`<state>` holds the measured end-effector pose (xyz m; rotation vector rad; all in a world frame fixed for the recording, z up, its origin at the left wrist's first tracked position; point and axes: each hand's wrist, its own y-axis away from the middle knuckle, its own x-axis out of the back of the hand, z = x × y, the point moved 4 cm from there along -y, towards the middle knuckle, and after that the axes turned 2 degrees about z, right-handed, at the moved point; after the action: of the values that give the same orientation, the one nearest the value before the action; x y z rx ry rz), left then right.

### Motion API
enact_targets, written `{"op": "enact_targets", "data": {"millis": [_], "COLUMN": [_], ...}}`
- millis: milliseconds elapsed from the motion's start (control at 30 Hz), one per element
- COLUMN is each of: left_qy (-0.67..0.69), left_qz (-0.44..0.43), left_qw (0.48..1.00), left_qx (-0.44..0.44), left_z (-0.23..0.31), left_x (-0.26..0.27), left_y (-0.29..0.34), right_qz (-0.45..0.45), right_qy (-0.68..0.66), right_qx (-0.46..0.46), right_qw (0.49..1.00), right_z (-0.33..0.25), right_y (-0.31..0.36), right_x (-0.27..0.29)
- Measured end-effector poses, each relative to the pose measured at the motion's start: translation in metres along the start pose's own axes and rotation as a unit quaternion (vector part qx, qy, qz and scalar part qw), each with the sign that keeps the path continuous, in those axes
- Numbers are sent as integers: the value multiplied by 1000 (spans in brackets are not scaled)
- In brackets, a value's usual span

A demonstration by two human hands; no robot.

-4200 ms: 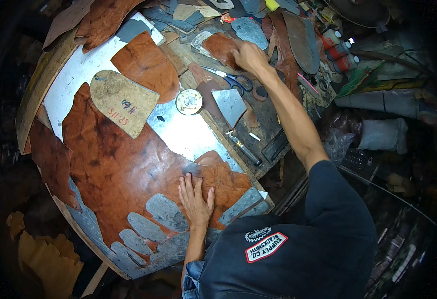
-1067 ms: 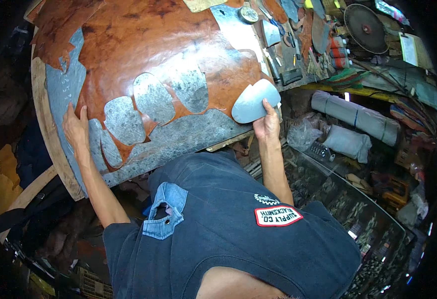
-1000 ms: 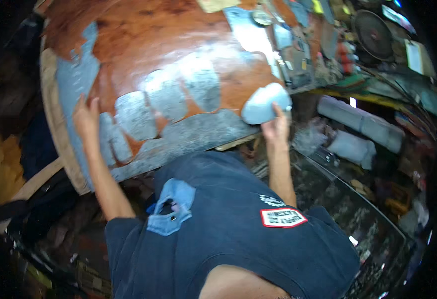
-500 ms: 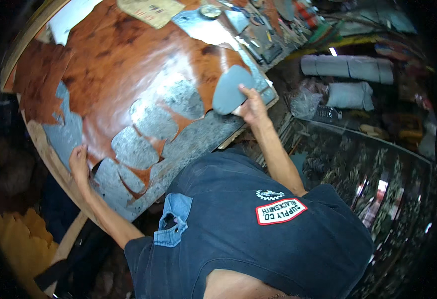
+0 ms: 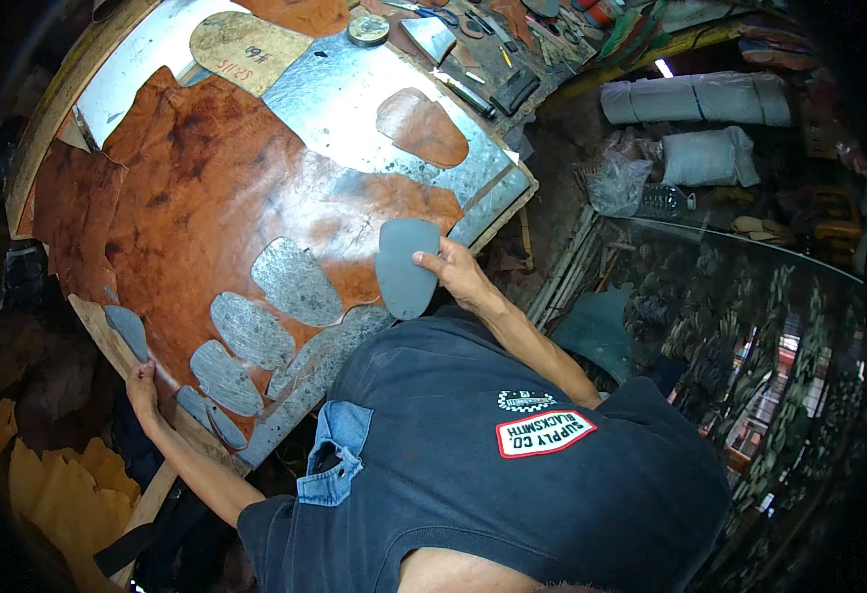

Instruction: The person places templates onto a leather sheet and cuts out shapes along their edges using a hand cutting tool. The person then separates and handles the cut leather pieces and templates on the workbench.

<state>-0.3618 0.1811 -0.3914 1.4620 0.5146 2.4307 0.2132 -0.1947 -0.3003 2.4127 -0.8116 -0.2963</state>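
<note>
1. The right hand (image 5: 463,277) grips a grey rounded pattern piece (image 5: 406,267) by its right edge, thumb on top and fingers behind. The piece sits over the lower right part of the brown leather hide (image 5: 216,198), near the edge of the metal-topped surface (image 5: 354,109).
2. The left hand (image 5: 142,381) presses flat, fingers spread, on the near left edge of the hide, close to a small grey cut-out hole (image 5: 125,328). It grasps nothing.
3. The pattern piece's long axis runs almost straight up and down in the picture. Its broad squared end points away from the person, and its narrower rounded end points toward the person's chest.
4. Risk: held by one edge only, the piece could pivot or slide as it meets the leather, so its outline would land crooked.
5. Risk: the spot lies just beside three existing cut-out holes (image 5: 295,282). Set too close, the outline could overlap a hole and spoil the cut, or leave a strip too thin to use.
6. Risk: the hide hangs over the near edge of the surface. If the left hand eases off, the leather may creep or wrinkle under the piece.
7. A loose leather cut-out (image 5: 422,128) lies well apart, farther up the surface.
</note>
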Motion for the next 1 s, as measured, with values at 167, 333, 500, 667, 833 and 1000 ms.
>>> {"op": "enact_targets", "data": {"millis": [167,333,500,667,833,1000], "left_qy": [-43,-83,93,154,92,30], "left_qz": [-9,250,134,48,26,30], "left_qw": [999,954,942,887,895,905], "left_qx": [0,-141,-293,-433,-436,-424], "left_z": [48,160,334,440,457,482], "left_x": [-18,-34,-133,-209,-239,-263], "left_y": [32,86,149,193,217,220], "right_qz": [30,80,-1,-106,86,164], "right_qy": [112,252,262,445,438,547], "right_qx": [-43,90,75,63,273,315], "right_qw": [992,960,962,887,852,758], "right_z": [-39,-66,-83,-94,-111,-119], "right_y": [9,6,-25,-68,-76,-95], "right_x": [14,45,60,27,44,93]}}
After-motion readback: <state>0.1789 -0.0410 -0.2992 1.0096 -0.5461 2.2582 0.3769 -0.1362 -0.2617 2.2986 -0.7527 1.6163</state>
